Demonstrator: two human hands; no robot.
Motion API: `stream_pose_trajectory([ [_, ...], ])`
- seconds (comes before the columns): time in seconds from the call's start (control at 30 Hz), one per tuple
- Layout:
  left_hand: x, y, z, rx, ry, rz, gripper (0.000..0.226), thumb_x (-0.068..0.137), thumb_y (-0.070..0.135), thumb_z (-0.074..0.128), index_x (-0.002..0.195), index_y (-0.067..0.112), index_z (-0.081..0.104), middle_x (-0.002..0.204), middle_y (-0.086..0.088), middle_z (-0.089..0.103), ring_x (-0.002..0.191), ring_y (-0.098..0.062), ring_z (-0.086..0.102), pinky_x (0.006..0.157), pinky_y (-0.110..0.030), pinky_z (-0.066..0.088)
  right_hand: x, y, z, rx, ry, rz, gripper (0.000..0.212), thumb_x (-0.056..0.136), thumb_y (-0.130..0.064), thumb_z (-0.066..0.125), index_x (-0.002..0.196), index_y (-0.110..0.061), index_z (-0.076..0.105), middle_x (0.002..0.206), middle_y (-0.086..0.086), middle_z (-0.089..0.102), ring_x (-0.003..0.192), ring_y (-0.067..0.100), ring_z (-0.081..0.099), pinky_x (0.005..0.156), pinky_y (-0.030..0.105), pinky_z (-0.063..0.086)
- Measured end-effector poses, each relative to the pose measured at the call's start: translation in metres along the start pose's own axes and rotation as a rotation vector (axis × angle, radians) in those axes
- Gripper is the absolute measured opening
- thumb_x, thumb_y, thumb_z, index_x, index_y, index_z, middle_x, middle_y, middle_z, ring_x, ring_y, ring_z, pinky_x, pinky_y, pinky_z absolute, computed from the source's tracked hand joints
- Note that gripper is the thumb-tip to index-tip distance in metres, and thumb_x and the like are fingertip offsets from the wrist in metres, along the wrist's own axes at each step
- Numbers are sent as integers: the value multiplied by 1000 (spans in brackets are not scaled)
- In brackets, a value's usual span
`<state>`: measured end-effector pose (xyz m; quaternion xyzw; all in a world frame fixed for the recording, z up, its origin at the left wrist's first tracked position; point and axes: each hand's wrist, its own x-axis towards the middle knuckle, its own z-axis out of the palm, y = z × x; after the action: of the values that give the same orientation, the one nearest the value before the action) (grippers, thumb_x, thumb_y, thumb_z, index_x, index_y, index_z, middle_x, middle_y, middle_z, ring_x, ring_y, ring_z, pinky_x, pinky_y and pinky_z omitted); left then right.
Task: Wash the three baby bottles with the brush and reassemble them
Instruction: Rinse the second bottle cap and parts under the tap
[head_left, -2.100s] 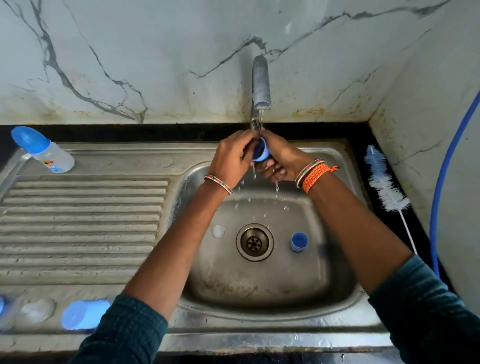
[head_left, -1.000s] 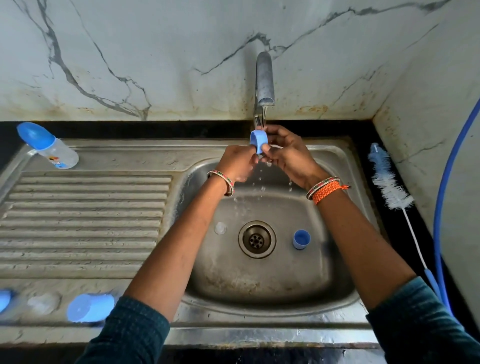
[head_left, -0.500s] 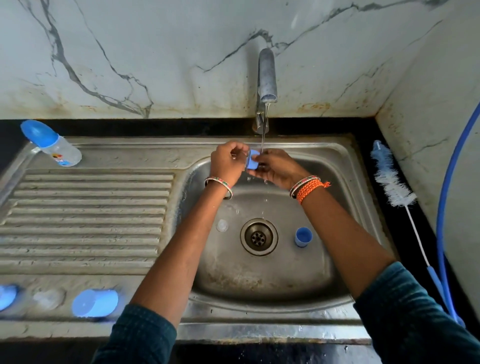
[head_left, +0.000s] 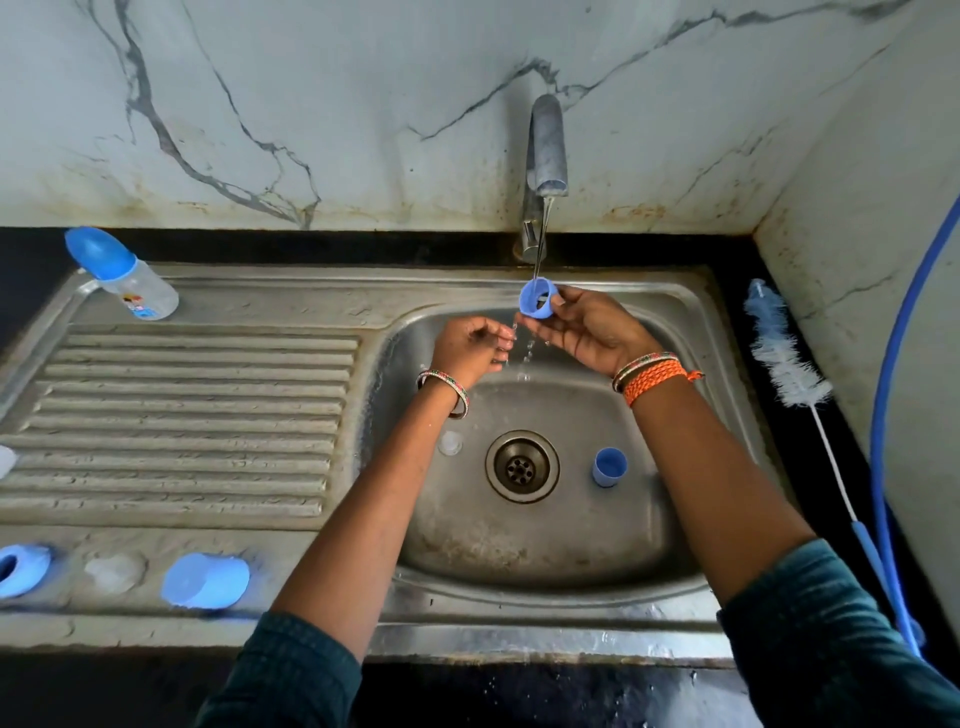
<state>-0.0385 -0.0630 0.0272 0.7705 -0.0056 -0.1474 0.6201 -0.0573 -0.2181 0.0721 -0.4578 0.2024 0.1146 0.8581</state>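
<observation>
Your right hand (head_left: 587, 325) pinches a blue ring (head_left: 537, 298) between thumb and fingertips, holding it under the thin stream from the tap (head_left: 545, 150) at the back of the sink (head_left: 727, 332); your left hand (head_left: 470, 345) hangs just below and left of it, fingers loosely curled and holding nothing, water dripping past them; in the basin a blue cap (head_left: 609, 466) stands right of the drain (head_left: 522, 466) and a clear teat (head_left: 450, 442) lies left of it, both under your forearms; an assembled bottle (head_left: 122, 273) with a blue cover lies at the far left corner of the drainboard (head_left: 182, 415); along the near edge sit a blue cover (head_left: 205, 580), a clear piece (head_left: 114, 571) and another blue ring (head_left: 21, 569), all blurred; the brush (head_left: 782, 353) lies on the dark counter right of the sink, beside a blue hose (head_left: 893, 384) against the wall.
</observation>
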Motion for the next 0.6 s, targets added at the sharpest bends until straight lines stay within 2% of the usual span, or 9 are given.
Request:
stream_pose_trajectory([
  [0.07, -3, 1, -2, -14, 0, -2, 32, 94, -3, 44, 75, 15, 63, 73, -2, 63, 62, -10, 59, 59, -19, 54, 2, 1, 5, -62, 40, -40, 35, 97, 4, 44, 131, 8, 44, 102, 16, 61, 87, 25, 64, 72, 28, 58],
  [0.13, -7, 1, -6, -24, 23, -7, 33, 93, -4, 43, 75, 14, 63, 73, -2, 63, 63, -11, 59, 59, -19, 53, 4, 5, 11, -244, 112, -164, 38, 91, 4, 56, 128, 4, 50, 105, 14, 62, 90, 24, 64, 73, 28, 58],
  [0.23, -18, -1, -16, -47, 92, -2, 33, 93, -5, 43, 73, 14, 61, 73, -2, 62, 58, -5, 59, 55, -16, 51, 1, 25, 10, -821, 382, -635, 37, 82, -3, 69, 117, -5, 59, 110, 8, 64, 97, 18, 62, 82, 27, 53],
  [0.27, -23, -2, -19, -47, 106, 2, 33, 93, -5, 44, 73, 15, 61, 73, -2, 62, 54, -2, 58, 53, -14, 50, 0, 35, 6, -968, 403, -740, 36, 80, -6, 69, 115, -6, 60, 110, 9, 64, 97, 19, 61, 83, 28, 52],
  [0.3, -30, -5, -22, -35, 106, 4, 32, 93, -4, 45, 73, 16, 60, 73, 0, 61, 54, -1, 57, 52, -12, 49, 0, 47, 1, -1131, 353, -737, 34, 80, -9, 69, 112, -7, 61, 111, 12, 64, 97, 22, 61, 84, 30, 51],
  [0.37, -43, -12, -28, 34, 60, -11, 30, 93, -3, 46, 76, 17, 61, 74, 3, 60, 60, -5, 56, 53, -16, 48, -5, 70, -5, -1454, 209, -509, 32, 78, -21, 71, 107, -7, 63, 109, 17, 64, 97, 28, 63, 81, 31, 50],
  [0.4, -48, -17, -31, 77, 37, -12, 27, 92, -3, 46, 81, 14, 64, 75, 5, 60, 63, -6, 54, 55, -18, 47, -8, 79, -6, -1515, 220, -447, 33, 77, -23, 71, 105, -7, 65, 108, 19, 65, 97, 31, 62, 78, 29, 48],
  [0.5, -62, -28, -46, 153, 97, 37, 28, 87, -7, 46, 102, 3, 68, 80, 6, 59, 68, -1, 51, 64, -21, 46, -17, 92, -2, -1384, 319, -478, 33, 78, -15, 72, 109, -5, 66, 109, 15, 66, 101, 29, 60, 78, 27, 41],
  [0.6, -80, -28, -67, 142, 79, 24, 31, 87, -7, 45, 106, 4, 66, 89, 2, 61, 69, 1, 53, 65, -22, 47, -22, 109, 3, -1527, 188, -243, 39, 74, -27, 78, 107, -7, 68, 109, 13, 64, 105, 31, 59, 77, 27, 40],
])
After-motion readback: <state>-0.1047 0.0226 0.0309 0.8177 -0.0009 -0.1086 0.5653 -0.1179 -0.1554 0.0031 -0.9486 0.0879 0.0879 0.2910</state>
